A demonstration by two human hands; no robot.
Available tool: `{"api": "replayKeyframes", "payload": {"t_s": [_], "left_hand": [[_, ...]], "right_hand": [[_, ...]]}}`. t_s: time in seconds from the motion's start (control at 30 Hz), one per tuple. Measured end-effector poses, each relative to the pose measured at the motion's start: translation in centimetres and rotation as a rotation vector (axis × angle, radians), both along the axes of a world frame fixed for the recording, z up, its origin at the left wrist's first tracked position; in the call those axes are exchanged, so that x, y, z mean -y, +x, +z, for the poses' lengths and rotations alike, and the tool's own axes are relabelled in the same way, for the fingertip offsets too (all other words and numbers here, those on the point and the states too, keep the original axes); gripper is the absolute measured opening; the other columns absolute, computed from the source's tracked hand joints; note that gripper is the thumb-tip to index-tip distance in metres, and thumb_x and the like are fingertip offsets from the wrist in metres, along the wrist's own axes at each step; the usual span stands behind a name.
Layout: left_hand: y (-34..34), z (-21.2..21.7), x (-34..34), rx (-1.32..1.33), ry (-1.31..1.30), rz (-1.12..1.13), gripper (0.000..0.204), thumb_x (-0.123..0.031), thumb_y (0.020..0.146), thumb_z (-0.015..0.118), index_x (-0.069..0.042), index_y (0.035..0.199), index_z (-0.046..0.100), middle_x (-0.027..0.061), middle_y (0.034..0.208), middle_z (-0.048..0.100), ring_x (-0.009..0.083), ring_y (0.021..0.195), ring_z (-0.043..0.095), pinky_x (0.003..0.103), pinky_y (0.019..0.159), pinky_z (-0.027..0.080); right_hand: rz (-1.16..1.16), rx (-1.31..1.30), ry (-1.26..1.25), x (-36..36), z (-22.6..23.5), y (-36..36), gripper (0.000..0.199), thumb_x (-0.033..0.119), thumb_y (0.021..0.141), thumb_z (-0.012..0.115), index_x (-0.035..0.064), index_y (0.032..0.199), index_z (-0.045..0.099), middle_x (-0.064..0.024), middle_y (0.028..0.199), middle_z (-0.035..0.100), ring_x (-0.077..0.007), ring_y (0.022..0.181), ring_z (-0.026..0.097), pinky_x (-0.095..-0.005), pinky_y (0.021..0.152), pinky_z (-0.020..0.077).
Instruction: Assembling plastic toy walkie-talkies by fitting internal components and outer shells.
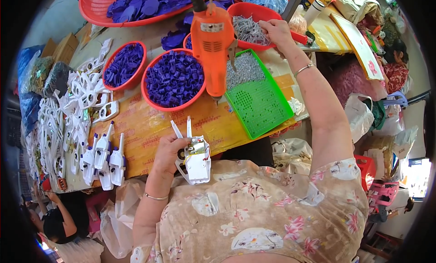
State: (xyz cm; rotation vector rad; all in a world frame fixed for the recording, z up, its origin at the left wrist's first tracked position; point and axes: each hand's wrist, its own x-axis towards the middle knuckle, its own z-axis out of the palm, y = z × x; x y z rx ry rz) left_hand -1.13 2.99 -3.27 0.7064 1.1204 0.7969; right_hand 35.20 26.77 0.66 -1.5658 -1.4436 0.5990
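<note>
My left hand (169, 149) is closed around a white plastic housing (199, 168), held upright over the table's near edge. A metal plate and thin wires show inside it, and two white prongs stick up from its top. My right hand (278, 34) reaches to the far right, into a red plastic scoop (299, 38) heaped with thin metal pins (247, 29). Its fingers are pinched at the edge of the pile; what lies between them is too small to make out. An orange electric screwdriver (212, 49) hangs tip down between my hands.
A green tray (276, 93) of small screws lies right of the screwdriver. Red baskets (144, 88) of purple parts stand left and behind. White frames (88, 95) pile up at left, beside several white-and-purple assemblies (102, 154). Other people (59, 220) sit nearby.
</note>
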Motion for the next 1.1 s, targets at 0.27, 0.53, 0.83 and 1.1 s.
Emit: {"api": "replayKeyframes", "payload": {"t_s": [0.27, 0.53, 0.83, 1.1], "left_hand": [[0.0, -0.1, -0.1, 0.021, -0.026, 0.011, 0.014, -0.004, 0.078, 0.056, 0.004, 0.086, 0.065, 0.0106, 0.079, 0.067, 0.0161, 0.066, 0.064, 0.027, 0.061, 0.053], [-0.3, -0.7, -0.1, 0.01, -0.01, -0.003, 0.016, -0.005, 0.079, 0.055, 0.006, 0.086, 0.064, 0.0124, 0.079, 0.067, 0.017, 0.065, 0.065, 0.027, 0.06, 0.054], [-0.2, 0.3, 0.1, -0.034, -0.002, -0.004, 0.017, -0.004, 0.078, 0.056, 0.005, 0.09, 0.064, 0.0119, 0.081, 0.067, 0.0156, 0.067, 0.064, 0.026, 0.061, 0.052], [-0.4, -0.4, 0.0, 0.016, -0.009, 0.004, 0.016, -0.005, 0.079, 0.057, 0.006, 0.087, 0.065, 0.0106, 0.078, 0.067, 0.0146, 0.063, 0.063, 0.025, 0.058, 0.051]], "right_hand": [[-0.004, -0.071, 0.015, -0.7, -0.6, 0.7, 0.028, 0.024, 0.08, 0.066, -0.0011, 0.069, 0.063, -0.0013, 0.058, 0.056, -0.0062, 0.051, 0.049, -0.0217, 0.047, 0.0386], [0.115, -0.093, 0.068, -0.2, 0.7, 2.2, 0.018, 0.007, 0.086, 0.054, 0.0011, 0.1, 0.064, -0.0043, 0.077, 0.064, -0.0084, 0.064, 0.058, -0.0217, 0.057, 0.0472], [-0.067, 0.788, 0.105, -1.4, 1.4, 5.1, 0.026, 0.018, 0.079, 0.056, 0.0125, 0.103, 0.065, -0.0128, 0.097, 0.065, -0.0294, 0.092, 0.061, -0.0356, 0.082, 0.0476], [-0.046, 1.08, -0.053, -0.4, 2.2, 3.6, 0.019, 0.02, 0.079, 0.058, 0.0116, 0.095, 0.066, -0.0118, 0.102, 0.064, -0.0286, 0.096, 0.059, -0.0381, 0.081, 0.0464]]}}
